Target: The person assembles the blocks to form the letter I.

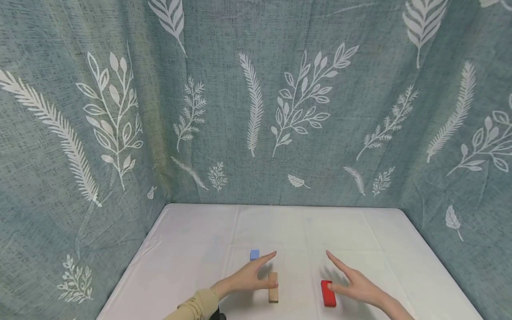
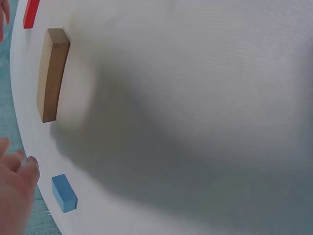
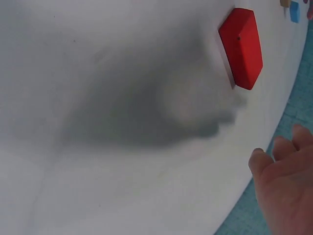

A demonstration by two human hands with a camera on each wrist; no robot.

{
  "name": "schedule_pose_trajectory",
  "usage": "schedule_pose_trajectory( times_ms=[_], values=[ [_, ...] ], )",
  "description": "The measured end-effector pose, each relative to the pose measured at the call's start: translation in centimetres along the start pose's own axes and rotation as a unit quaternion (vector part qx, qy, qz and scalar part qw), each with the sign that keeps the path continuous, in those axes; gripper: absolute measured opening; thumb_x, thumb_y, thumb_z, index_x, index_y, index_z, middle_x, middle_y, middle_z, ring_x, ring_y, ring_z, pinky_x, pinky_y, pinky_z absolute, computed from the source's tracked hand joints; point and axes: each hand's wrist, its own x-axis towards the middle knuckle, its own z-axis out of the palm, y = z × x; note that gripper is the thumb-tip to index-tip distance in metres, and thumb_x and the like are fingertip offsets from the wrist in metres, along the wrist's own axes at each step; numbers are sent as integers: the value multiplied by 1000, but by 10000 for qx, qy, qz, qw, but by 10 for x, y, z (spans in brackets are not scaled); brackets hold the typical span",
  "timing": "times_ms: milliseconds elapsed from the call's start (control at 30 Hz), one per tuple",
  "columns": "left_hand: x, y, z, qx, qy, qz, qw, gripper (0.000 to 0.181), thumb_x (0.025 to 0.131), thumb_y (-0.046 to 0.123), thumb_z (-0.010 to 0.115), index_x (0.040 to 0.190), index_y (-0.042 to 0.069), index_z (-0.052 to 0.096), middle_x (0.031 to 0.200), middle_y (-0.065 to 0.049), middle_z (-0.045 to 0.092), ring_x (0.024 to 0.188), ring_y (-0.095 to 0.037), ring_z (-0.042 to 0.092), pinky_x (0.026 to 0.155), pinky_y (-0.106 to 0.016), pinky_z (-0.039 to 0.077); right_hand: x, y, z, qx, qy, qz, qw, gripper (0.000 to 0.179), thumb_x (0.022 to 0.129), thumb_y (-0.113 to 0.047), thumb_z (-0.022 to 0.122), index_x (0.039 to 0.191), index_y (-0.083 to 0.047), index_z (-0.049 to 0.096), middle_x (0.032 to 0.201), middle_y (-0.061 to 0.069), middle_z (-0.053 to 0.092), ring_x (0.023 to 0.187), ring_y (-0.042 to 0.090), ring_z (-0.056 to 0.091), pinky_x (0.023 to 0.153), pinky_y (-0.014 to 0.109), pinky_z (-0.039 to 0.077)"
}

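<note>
My left hand (image 1: 249, 276) hovers over the table with thumb and fingers spread apart, holding nothing. Its thumb overlaps a natural wooden block (image 1: 274, 294) in the head view; the left wrist view shows that wooden block (image 2: 53, 76) lying apart from the fingers (image 2: 22, 178). Just beyond this hand is a small blue block (image 1: 254, 254), partly hidden by it. My right hand (image 1: 358, 286), also spread and holding nothing, is above and right of a red block (image 1: 329, 294). In the right wrist view the red block (image 3: 242, 49) lies flat, clear of the fingers.
A white cloth (image 1: 272, 226) with faint creases covers the table. Blue-green curtains (image 1: 224, 111) with white leaf prints hang behind it and along both sides. Something small and black (image 1: 218, 314) shows under the left sleeve (image 1: 198, 304).
</note>
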Motion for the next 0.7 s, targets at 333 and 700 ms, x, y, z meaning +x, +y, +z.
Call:
schedule_pose_trajectory(
  times_ms=[333,700],
  values=[
    [-4,-11,7,84,-253,-148,9995,82,85,40,68,147,3,29,151,-15,36,138,-36,35,114,-52,33,-1,5,12,-169,-61,-64,9998,87,87,-41,65,152,-12,16,154,20,27,136,49,29,99,70,37],
    [-6,-18,13,298,-170,-181,9992,83,80,39,73,144,1,36,146,-15,43,135,-33,40,115,-44,34,-3,8,20,-82,-179,224,9996,91,82,-41,71,151,-10,21,149,24,34,134,50,33,98,72,37]
  ],
)
